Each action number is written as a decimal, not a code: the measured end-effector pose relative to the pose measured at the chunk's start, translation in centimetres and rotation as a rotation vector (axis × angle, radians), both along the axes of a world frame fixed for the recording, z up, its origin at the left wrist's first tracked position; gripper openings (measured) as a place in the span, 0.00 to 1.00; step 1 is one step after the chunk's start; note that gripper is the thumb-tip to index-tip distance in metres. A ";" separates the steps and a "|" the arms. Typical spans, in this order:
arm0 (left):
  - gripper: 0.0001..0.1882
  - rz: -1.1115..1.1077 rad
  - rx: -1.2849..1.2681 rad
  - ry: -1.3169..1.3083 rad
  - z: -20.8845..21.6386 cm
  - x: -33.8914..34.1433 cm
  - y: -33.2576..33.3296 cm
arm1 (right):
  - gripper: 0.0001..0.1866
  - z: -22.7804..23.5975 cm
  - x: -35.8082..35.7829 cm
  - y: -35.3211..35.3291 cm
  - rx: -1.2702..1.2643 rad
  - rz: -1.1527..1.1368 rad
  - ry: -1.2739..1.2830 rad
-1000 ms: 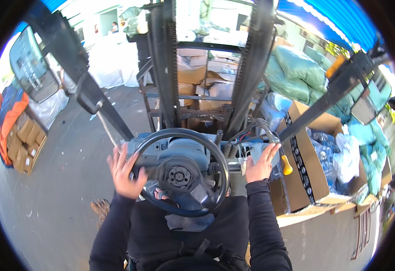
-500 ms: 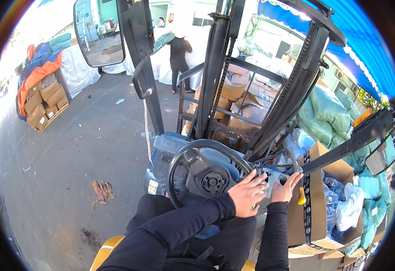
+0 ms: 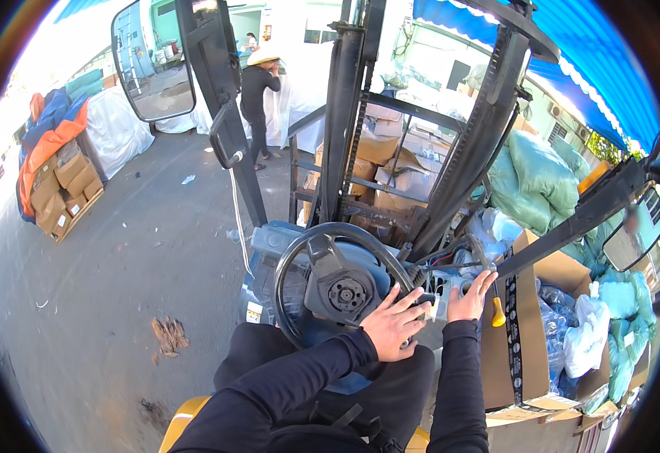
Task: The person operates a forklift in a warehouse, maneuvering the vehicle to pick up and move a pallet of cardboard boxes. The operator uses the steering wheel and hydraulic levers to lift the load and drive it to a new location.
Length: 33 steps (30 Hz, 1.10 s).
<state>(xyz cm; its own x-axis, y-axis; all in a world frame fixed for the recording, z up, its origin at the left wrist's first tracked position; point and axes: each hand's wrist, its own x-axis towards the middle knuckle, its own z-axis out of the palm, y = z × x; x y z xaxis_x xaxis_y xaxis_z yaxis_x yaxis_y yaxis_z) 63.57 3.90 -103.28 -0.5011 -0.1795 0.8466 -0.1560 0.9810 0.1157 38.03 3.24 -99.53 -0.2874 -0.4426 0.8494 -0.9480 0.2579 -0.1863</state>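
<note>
I sit at a black steering wheel [image 3: 283, 268] with a round hub. Across my lap reaches my left arm, and my left hand [image 3: 395, 326] lies over the wheel's right rim, palm down, its fingers stretched and spread. To its right, my right hand [image 3: 467, 300] is raised by the control levers beside the wheel, fingers extended and not wrapped round anything I can see. Its fingertips are close to a dark lever; whether they touch it I cannot tell. Just right of that hand hangs a yellow handle [image 3: 498, 312].
Ahead stands the forklift mast [image 3: 341, 128], with cartons [image 3: 401, 185] behind its frame. An open carton [image 3: 503, 362] of wrapped goods is close on the right, near green sacks [image 3: 533, 170]. A person in a hat [image 3: 256, 98] stands beyond. Boxes on a pallet [image 3: 66, 189] are at left.
My left hand has come down onto the wheel's right rim. My right hand stays by the levers. The person in the hat has turned and shifted left; the whole view has shifted slightly.
</note>
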 end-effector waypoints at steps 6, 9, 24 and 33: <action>0.20 -0.006 0.015 -0.009 1.5 0.2 -1.1 | 0.51 1.3 -0.5 -1.7 0.010 0.009 -0.017; 0.19 -0.018 0.022 0.002 2.2 0.3 -1.4 | 0.51 2.2 -0.6 -2.5 -0.031 0.039 0.024; 0.20 -0.079 0.009 0.001 3.7 0.9 -1.2 | 0.51 4.4 0.6 -2.9 0.070 -0.023 -0.100; 0.18 -0.062 0.029 -0.038 4.1 1.2 -0.8 | 0.51 5.2 2.1 -2.5 0.112 -0.013 -0.215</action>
<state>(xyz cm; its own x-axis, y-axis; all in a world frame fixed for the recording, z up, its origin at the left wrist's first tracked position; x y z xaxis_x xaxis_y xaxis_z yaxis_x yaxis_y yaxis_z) 64.79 3.12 -99.15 -0.5436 -0.1715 0.8216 -0.0997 0.9852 0.1397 40.16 0.78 -94.31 -0.4629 -0.5256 0.7138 -0.8860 0.3006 -0.3531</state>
